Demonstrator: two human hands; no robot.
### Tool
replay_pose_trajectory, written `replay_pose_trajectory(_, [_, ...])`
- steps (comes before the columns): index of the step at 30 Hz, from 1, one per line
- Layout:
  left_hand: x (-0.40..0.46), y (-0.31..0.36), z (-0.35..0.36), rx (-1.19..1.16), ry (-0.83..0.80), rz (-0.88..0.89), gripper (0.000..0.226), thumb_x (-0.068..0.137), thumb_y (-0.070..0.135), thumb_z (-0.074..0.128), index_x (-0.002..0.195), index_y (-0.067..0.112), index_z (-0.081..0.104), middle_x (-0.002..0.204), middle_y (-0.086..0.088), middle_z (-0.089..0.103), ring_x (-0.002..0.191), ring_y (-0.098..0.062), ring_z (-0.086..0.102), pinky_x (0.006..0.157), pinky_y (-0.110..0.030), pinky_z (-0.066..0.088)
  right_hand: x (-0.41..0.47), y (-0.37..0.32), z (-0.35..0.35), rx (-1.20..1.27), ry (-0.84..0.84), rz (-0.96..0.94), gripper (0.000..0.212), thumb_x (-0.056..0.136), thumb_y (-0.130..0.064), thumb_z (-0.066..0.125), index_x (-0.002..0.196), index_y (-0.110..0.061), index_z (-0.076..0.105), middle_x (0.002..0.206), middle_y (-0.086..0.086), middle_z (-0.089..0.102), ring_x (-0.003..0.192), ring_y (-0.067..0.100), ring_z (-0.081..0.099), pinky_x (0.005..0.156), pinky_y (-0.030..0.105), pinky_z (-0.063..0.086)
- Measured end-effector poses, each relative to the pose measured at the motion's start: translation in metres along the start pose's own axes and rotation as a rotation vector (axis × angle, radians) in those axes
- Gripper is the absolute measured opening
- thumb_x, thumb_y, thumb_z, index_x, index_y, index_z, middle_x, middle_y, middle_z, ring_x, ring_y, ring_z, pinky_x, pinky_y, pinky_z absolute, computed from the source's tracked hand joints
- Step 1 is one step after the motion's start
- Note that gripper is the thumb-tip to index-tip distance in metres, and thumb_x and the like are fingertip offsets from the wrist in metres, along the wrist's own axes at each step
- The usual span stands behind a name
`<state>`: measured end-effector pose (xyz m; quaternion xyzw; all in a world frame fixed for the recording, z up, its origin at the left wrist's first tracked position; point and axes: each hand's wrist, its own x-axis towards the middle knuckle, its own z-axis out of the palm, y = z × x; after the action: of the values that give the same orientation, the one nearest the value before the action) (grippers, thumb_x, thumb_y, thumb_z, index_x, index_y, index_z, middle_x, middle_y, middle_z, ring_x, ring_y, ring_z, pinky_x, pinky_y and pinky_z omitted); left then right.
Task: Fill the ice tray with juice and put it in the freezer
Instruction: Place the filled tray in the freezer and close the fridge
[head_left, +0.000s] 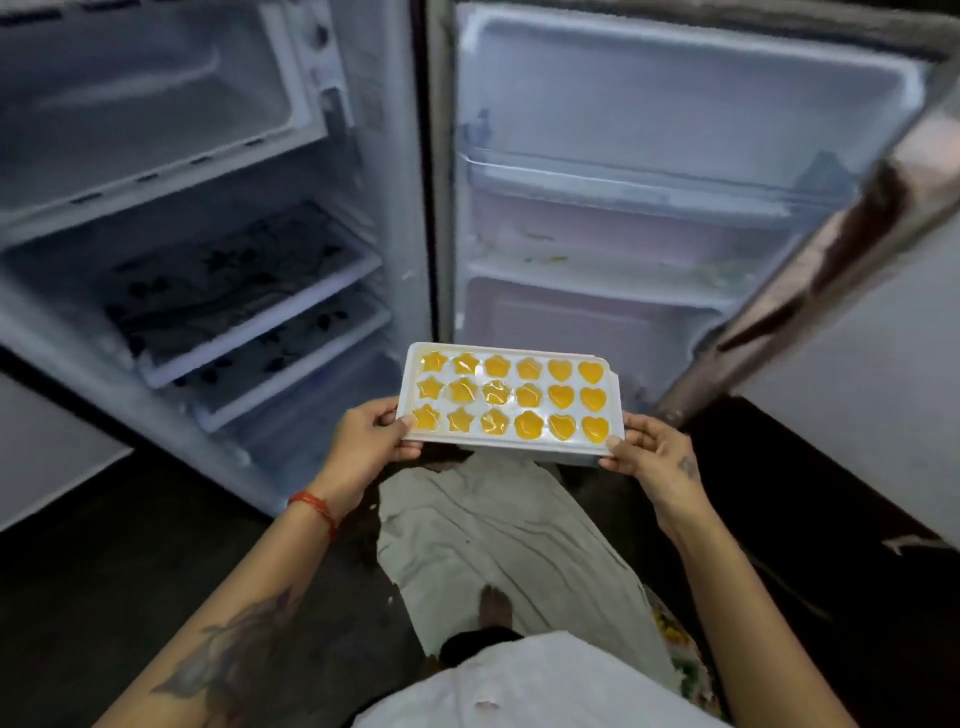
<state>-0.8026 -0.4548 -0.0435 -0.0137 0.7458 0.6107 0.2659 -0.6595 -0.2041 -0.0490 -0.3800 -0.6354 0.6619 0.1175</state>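
A white ice tray (615, 410) with star, flower and heart cells full of orange juice is held level in front of an open fridge. My left hand (363, 441) grips its left short edge and my right hand (657, 457) grips its right near corner. The freezer compartment (140, 104) is at the upper left, its inside open to view and bare. The tray is well below it and to its right, roughly in line with the fridge's hinge post.
Two glass shelves (249, 291) with a dark pattern sit below the freezer. The open fridge door (675, 156) with its door racks stands to the right. My legs and a bare foot are below the tray on a dark floor.
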Motion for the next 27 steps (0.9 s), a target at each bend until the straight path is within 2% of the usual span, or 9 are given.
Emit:
replay_pose_trajectory(3, [0.007, 0.001, -0.019, -0.053, 0.129, -0.037, 0.031, 0.095, 0.0, 0.048, 0.125, -0.002, 0.054, 0.088, -0.01, 0.062, 0.066, -0.017, 0.063, 0.056, -0.014, 0.055, 0.037, -0.014, 0.031, -0.061, -0.146, -0.022, 0.035, 0.085, 0.011, 0.057, 0.12, 0.009, 0.051, 0.091, 0.012, 0.065, 0.073, 0.017, 0.062, 0.053, 0.014, 0.055])
replay_pose_trajectory(6, [0.014, 0.002, -0.038, -0.105, 0.245, -0.065, 0.033, 0.095, 0.0, 0.048, 0.128, -0.002, 0.052, 0.095, -0.012, 0.062, 0.073, -0.02, 0.061, 0.058, -0.014, 0.056, 0.07, -0.03, 0.064, -0.121, -0.276, -0.045, 0.036, 0.086, 0.01, 0.057, 0.121, 0.009, 0.051, 0.1, 0.016, 0.064, 0.074, 0.019, 0.063, 0.056, 0.016, 0.057])
replay_pose_trajectory(13, [0.026, 0.007, -0.086, -0.238, 0.434, -0.044, 0.032, 0.094, -0.003, 0.047, 0.126, -0.002, 0.053, 0.102, -0.012, 0.063, 0.079, -0.014, 0.062, 0.061, -0.013, 0.055, 0.119, -0.068, 0.143, -0.165, -0.524, -0.095, 0.031, 0.086, 0.008, 0.058, 0.117, 0.006, 0.054, 0.087, 0.006, 0.066, 0.075, 0.018, 0.064, 0.059, 0.017, 0.058])
replay_pose_trajectory(19, [0.035, 0.024, -0.134, -0.329, 0.543, 0.016, 0.031, 0.092, -0.005, 0.049, 0.12, 0.004, 0.056, 0.097, -0.008, 0.067, 0.083, -0.014, 0.065, 0.062, -0.013, 0.055, 0.141, -0.11, 0.212, -0.162, -0.66, -0.152, 0.028, 0.086, 0.008, 0.058, 0.113, 0.004, 0.056, 0.086, 0.009, 0.067, 0.061, 0.004, 0.068, 0.055, 0.015, 0.055])
replay_pose_trajectory(24, [0.05, 0.05, -0.177, -0.398, 0.619, 0.071, 0.027, 0.091, -0.005, 0.053, 0.116, 0.002, 0.057, 0.097, -0.009, 0.066, 0.071, -0.01, 0.069, 0.064, -0.015, 0.057, 0.153, -0.151, 0.268, -0.117, -0.714, -0.205, 0.023, 0.085, 0.007, 0.059, 0.108, 0.0, 0.057, 0.083, 0.007, 0.067, 0.059, 0.004, 0.069, 0.055, 0.015, 0.056])
replay_pose_trajectory(27, [0.06, 0.069, -0.199, -0.44, 0.651, 0.127, 0.028, 0.09, -0.006, 0.053, 0.117, 0.002, 0.056, 0.095, -0.008, 0.066, 0.068, -0.009, 0.07, 0.062, -0.014, 0.056, 0.157, -0.176, 0.297, -0.078, -0.744, -0.235, 0.021, 0.085, 0.006, 0.06, 0.104, -0.002, 0.058, 0.073, 0.001, 0.071, 0.058, 0.005, 0.069, 0.055, 0.015, 0.056])
